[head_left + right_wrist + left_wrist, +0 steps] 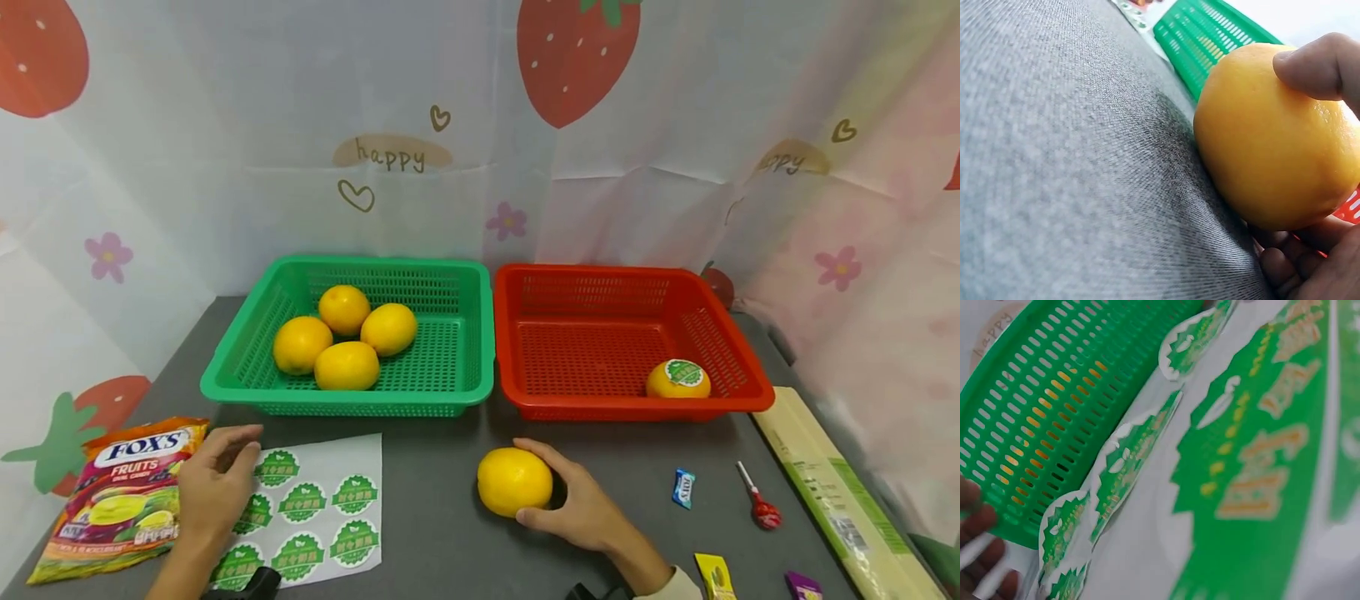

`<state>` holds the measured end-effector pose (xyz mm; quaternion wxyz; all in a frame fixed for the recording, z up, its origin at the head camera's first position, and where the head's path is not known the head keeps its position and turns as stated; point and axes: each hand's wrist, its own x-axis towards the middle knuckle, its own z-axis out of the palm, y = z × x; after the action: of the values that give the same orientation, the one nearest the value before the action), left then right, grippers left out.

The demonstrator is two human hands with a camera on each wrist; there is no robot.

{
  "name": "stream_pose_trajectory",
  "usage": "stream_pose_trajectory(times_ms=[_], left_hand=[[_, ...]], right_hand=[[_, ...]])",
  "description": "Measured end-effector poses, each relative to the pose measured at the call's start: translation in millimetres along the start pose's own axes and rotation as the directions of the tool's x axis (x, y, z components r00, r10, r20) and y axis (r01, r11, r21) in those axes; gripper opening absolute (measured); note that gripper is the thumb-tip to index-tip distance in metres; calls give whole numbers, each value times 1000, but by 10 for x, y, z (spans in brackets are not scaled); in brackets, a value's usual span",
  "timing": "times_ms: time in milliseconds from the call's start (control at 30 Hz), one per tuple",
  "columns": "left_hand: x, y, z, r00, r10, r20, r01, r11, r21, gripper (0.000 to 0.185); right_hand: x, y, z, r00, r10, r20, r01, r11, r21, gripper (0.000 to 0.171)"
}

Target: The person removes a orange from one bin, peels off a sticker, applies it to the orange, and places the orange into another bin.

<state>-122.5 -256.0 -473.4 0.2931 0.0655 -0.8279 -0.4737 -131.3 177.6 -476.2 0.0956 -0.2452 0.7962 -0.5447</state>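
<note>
A: What does the right hand have?

B: An orange, grasped between thumb and curled fingers. It's in front of the left end of the red plastic basket, at or just above the grey tabletop; I can't tell which.

A: Any label on it?

B: None on the sides that show.

A: And the left hand?

B: Nothing in its grasp that I can see. The fingers are loosely bent at the left edge of the sticker sheet, beside the Fox's Fruits candy bag. Whether they touch the paper, I can't tell.

A: How far along would you put it?

B: Early, I'd judge. One labelled orange lies in the red basket's near right corner, its round green sticker facing up. Four oranges in the green plastic basket show no label. With the one in hand, that makes five left.

A: Enough stickers?

B: It seems so: seven show on the sheet, and its upper right part is bare.
</note>
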Motion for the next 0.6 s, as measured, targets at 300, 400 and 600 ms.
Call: stream_pose_trajectory(times_ms=[300, 400, 600], left_hand=[[-17, -103, 42, 981, 11, 196, -65, 960, 271, 17], [-15, -120, 47, 975, 27, 220, -89, 956, 279, 13], [-9, -126, 51, 975, 18, 221, -84, 953, 290, 4]], right_hand=[[-9, -86, 11, 1000, -19, -14, 19, 1000, -2, 71], [-11, -87, 10, 1000, -19, -8, 19, 1000, -4, 71], [11, 24, 10, 999, -41, -3, 41, 999, -8, 73]])
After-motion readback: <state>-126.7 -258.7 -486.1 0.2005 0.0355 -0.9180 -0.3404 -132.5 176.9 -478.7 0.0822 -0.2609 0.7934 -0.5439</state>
